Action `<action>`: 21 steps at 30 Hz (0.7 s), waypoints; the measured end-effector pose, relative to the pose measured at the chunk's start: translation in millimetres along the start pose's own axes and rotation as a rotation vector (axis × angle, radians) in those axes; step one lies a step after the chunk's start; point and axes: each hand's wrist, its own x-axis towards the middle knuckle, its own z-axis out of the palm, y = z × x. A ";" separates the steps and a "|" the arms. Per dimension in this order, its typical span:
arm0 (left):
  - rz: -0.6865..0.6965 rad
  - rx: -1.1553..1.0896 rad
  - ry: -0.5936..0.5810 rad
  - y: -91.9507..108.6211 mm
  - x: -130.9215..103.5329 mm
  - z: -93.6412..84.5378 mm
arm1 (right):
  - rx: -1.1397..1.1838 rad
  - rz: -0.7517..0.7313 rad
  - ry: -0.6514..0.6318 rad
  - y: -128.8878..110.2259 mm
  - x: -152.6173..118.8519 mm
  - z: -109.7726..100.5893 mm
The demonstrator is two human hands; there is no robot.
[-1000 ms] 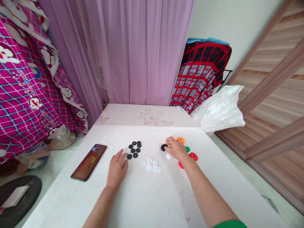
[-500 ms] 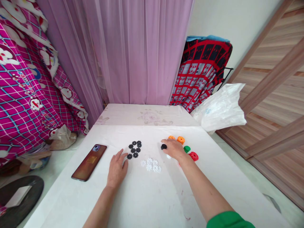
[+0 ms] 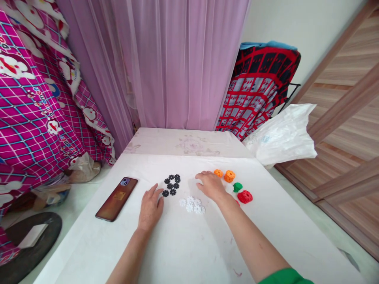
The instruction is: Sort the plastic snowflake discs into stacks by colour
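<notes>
While the left hand (image 3: 150, 208) lies spread beside black discs (image 3: 173, 192), the right hand (image 3: 212, 185) (can't tell its grip) arches near orange discs (image 3: 229, 176).

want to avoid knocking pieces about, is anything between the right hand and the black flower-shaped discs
Nothing visible stands between the right hand and the black flower-shaped discs; only white tabletop shows there. The white flower-shaped discs lie nearer the person, off that straight path.

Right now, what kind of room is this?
Probably a room in a home, maybe a bedroom: I see a long purple curtain, pink cartoon cloth and a wood-look door panel.
</notes>
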 end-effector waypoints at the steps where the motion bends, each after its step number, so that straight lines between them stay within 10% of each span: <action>1: -0.002 -0.001 0.001 0.1 0.1 0.1 | 0.032 -0.037 0.000 -12.3 0.4 4.5; 12: 0.012 0.020 -0.015 0.1 -0.2 1.3 | 0.146 0.045 -0.002 -94.5 9.9 53.7; 21: 0.019 0.028 -0.023 -0.3 -0.6 0.5 | 0.266 0.129 0.033 -57.5 -0.8 30.8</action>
